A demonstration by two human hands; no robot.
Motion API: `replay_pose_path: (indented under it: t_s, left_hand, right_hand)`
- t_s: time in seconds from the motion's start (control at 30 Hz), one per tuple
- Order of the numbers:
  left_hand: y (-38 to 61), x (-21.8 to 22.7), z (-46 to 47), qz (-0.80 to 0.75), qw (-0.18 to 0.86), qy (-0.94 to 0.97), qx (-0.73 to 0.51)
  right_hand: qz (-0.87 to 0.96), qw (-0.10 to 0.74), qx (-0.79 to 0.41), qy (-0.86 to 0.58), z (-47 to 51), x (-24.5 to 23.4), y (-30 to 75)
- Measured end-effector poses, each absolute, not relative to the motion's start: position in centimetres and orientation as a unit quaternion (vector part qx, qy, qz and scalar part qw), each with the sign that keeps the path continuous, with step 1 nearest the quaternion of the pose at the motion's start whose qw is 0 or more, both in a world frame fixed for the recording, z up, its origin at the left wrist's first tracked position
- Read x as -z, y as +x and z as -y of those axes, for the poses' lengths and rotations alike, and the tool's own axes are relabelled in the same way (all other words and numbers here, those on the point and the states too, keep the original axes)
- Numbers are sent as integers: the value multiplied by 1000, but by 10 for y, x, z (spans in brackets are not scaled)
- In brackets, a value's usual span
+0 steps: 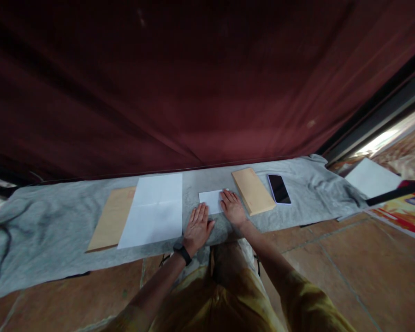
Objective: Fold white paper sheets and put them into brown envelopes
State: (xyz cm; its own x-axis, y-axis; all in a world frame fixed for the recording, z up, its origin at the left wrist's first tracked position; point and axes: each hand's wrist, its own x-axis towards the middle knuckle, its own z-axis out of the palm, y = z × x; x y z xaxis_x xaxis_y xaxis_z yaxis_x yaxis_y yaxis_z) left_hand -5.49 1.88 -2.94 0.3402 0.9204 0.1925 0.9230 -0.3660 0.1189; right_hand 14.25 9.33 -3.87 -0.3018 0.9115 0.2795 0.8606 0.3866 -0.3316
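Resting flat with fingers stretched out, our left hand (pixel 197 226) and right hand (pixel 234 208) grasp nothing; the left fingertips lie at the near left part of a small white rectangular piece of paper (pixel 209 197), and the right fingers lie over its right end. That piece sits at the middle of a long surface covered in soft grey cloth (pixel 55 216). From its small shape we judge it already folded, though we cannot make out its layers. To the left, a large white rectangular paper sheet (pixel 155 212) lies spread open with a faint crease across it, so we count it as not folded down. It partly covers a flat brown paper envelope (pixel 110 214). Just right of our right hand lies a stack of brown paper envelopes (pixel 254 191), and farther right a dark-screened phone in a pale purple case (pixel 279 189). No white paper shows inside the brown ones
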Motion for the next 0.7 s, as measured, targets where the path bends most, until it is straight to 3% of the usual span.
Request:
replay_pose_path:
  t_s: [0.7]
  left_hand:
    - [-43,28,-70,608,-10,-788,98]
  right_hand:
    - [791,229,-40,-566,-88,39,142]
